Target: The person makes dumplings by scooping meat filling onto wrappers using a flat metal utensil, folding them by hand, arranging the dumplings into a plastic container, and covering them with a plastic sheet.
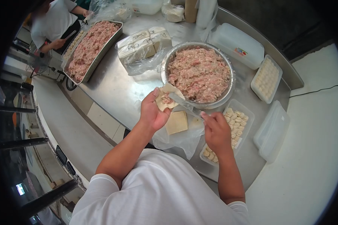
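Observation:
My left hand [154,113] holds a round dough wrapper [171,90] with a little pink meat on it. In my right hand [216,129] is a flat metal spatula [184,104], its blade touching the meat on the wrapper. Just beyond, a round metal bowl [233,80] holds a large heap of minced meat [199,73]. Below my hands lies a stack of square wrappers [177,122] on a plastic sheet [184,144]. Beside my right hand, a clear container [248,114] holds rows of folded dumplings [234,122], partly hidden by the hand and forearm.
A long tray of meat [119,31] stands far left, near a co-worker [56,22]. Wrapped packages [139,47] lie behind my left hand. At the right are a closed plastic box [238,45], a filled container [267,79], stacked lids [271,131] and a wall [315,123].

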`<action>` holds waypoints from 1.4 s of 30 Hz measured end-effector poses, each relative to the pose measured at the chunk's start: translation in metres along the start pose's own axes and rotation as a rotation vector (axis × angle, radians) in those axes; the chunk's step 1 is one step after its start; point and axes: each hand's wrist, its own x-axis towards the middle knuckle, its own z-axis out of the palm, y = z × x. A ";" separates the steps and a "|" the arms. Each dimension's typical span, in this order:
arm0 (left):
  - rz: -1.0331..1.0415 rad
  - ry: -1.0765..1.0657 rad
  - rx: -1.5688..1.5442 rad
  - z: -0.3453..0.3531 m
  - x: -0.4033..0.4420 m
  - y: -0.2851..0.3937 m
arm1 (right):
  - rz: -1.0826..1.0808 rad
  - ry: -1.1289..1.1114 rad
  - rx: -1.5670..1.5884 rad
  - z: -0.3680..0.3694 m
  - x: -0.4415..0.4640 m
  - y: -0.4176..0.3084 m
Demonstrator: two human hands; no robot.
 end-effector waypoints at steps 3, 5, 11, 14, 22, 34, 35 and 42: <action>-0.025 -0.079 0.036 0.021 -0.010 -0.005 | -0.089 -0.029 -0.121 0.011 0.002 0.009; -0.004 -0.049 0.041 0.031 -0.018 0.000 | -0.125 -0.029 -0.169 0.011 0.006 0.007; -0.111 -0.368 0.292 -0.015 0.002 0.008 | -0.029 -0.006 0.054 -0.032 0.008 -0.014; -0.109 -0.482 0.880 -0.028 -0.003 0.000 | -0.104 -0.157 -0.135 -0.049 0.009 -0.008; 0.248 -0.539 1.668 0.017 -0.020 -0.004 | -0.221 -0.248 -0.416 -0.073 0.022 -0.022; 0.251 -0.512 1.494 0.028 -0.027 -0.051 | 0.550 -0.027 0.522 -0.031 -0.059 0.020; 0.109 -0.471 1.353 0.027 -0.029 -0.064 | 0.588 -0.049 0.614 -0.022 -0.067 0.018; -0.388 -0.492 0.874 0.032 -0.045 -0.132 | 0.751 0.345 1.466 0.004 -0.087 -0.002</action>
